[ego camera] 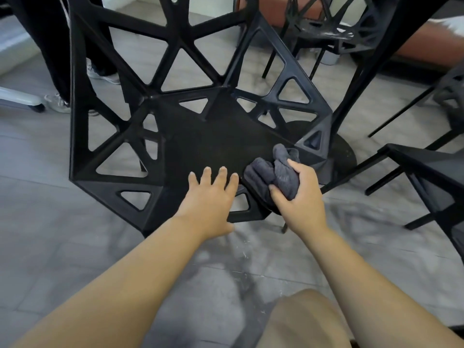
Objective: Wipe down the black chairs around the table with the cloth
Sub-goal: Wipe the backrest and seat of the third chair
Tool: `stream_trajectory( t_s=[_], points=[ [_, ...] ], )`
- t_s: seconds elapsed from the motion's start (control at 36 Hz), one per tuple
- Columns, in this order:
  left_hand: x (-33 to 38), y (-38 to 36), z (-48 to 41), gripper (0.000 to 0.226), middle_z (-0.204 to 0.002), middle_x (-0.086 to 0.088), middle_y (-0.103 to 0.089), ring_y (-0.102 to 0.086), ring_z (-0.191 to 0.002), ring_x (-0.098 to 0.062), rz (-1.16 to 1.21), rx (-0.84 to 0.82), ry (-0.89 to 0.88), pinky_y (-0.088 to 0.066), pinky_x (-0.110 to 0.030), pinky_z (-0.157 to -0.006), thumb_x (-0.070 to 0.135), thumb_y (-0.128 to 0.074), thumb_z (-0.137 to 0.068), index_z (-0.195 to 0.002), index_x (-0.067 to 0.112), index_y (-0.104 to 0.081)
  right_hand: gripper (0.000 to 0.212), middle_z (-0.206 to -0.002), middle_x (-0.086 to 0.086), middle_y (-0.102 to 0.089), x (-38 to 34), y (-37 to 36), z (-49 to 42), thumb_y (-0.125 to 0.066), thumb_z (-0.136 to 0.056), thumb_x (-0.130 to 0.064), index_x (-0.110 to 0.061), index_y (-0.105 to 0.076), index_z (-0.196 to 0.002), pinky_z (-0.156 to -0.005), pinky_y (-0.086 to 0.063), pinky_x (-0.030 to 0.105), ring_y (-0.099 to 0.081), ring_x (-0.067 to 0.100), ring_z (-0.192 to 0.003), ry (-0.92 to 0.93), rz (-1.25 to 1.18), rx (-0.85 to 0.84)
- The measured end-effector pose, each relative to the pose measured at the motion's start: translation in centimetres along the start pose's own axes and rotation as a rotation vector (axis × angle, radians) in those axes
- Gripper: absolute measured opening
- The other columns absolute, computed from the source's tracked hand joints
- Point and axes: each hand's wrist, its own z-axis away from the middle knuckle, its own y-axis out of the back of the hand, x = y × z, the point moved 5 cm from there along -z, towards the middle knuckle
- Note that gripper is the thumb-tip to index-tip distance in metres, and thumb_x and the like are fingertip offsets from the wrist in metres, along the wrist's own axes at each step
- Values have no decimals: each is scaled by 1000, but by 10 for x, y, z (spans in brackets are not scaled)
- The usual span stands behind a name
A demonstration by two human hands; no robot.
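A black chair [200, 136] with an open triangular lattice frame fills the middle of the head view, its flat seat panel facing the camera and its backrest rising toward the top of the frame. The left hand [208, 199] lies flat on the near edge of that seat, palm down, fingers [222, 173] spread and extended, holding nothing. Just beside it, at the seat's near right corner, the right hand [298, 194] is closed around a bunched dark grey cloth [276, 169]; the thumb and fingers wrap the wad, and the cloth presses against the seat surface and hangs over its front rim. Both forearms are bare and reach in from the bottom of the frame. Beyond the chair's right corner stands a round black pedestal base [344, 156] with a dark column rising from it, evidently the desk support; the desk top itself cannot be made out with certainty. A second lattice chair [331, 28] stands behind the first, toward the upper right, and part of another black chair [431, 177] sits to the right of the one in hand. Behind the chair's left side, a person's dark trouser legs and light shoes [56, 102] stand on the grey tiled floor [50, 197].
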Motion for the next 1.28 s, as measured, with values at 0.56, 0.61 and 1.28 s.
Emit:
stream_trajectory(
  t_s=[0.56,0.61,1.28],
  points=[
    [-41,-14,105,101,-124,-21,-59,-59,-107,-44,-92,64,-71,-52,-55,-81,35,-86,-33,-125,1,-58,53,-115,14,-55,-28,15,47,-64,-78,-23,-12,-52,-128,-92,-35,14,-50,18,-106,278,124,-116],
    [-42,-15,105,98,-123,-19,-60,-61,-106,-43,-61,61,-81,-52,-54,-81,40,-83,-36,-124,3,-59,53,-119,11,-54,-14,33,28,-68,-78,-18,-14,-53,-129,-87,-30,11,-47,13,-106,101,167,-45],
    [-26,13,37,51,-131,10,-48,-52,-114,-15,240,57,73,-45,-29,-92,60,-29,-92,-130,33,-50,50,-122,16,-50,10,72,-82,-63,-86,-25,-21,-49,-133,-85,-46,45,-51,41,-103,140,594,73]
  ],
)
